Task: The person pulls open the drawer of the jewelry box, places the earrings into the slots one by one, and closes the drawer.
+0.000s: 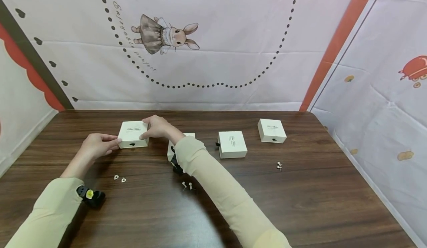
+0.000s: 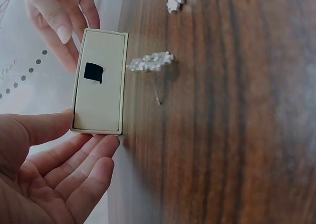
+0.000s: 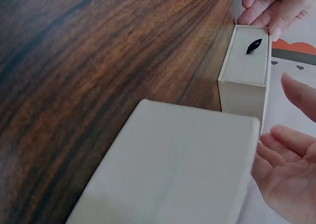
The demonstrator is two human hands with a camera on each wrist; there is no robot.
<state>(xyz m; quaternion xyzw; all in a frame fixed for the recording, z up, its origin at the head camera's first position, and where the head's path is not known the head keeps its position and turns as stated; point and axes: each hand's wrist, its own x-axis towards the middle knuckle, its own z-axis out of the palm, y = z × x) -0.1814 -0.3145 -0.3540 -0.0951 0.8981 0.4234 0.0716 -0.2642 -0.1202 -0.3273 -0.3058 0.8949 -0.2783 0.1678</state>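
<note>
A small white drawer box with printed lettering and a black pull tab stands at the table's left rear. My left hand touches the box's left end, thumb at its upper edge and fingers low beside it. At the right end is my right hand, thumb and fingers spread near the top corners. In the left wrist view the box's drawer front faces the camera, the drawer pushed in. Sparkly stud earrings lie in front of it. A second white box is partly hidden by my right sleeve in the head view.
Two more white boxes, one right of centre and one farther right, stand on the brown wooden table. Pairs of small earrings lie at centre and right. A printed cloth hangs behind.
</note>
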